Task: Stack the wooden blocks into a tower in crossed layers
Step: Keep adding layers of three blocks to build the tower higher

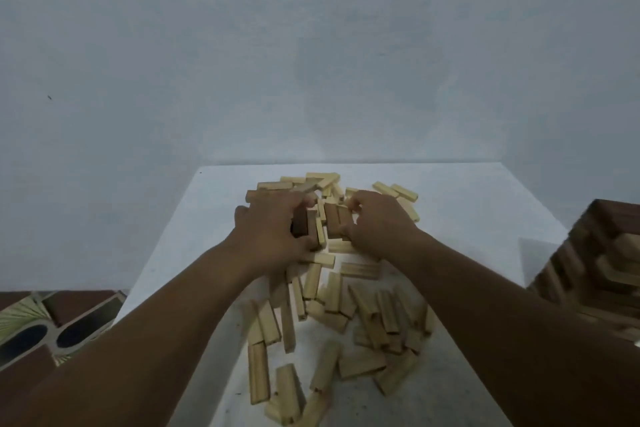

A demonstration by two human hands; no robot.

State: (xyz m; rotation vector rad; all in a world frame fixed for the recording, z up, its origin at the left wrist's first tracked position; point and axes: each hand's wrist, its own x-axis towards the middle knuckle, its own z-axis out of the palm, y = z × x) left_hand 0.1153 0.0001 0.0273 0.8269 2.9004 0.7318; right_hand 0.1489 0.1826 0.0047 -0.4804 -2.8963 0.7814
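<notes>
Several pale wooden blocks [356, 322] lie scattered in a loose heap across the white table [467, 204]. My left hand [273, 232] is closed around a few blocks [311, 229] held on edge in the middle of the heap. My right hand [377, 222] grips another small bundle of blocks [336, 222] just to the right. The two bundles are a small gap apart. More blocks [311, 182] lie behind my hands toward the wall. No stacked tower shows on the table.
A plain grey wall [311, 45] rises right behind the table's far edge. A wooden box or crate [602, 260] stands at the right edge. At lower left is a patterned floor or mat [52, 322] beside the table's left edge.
</notes>
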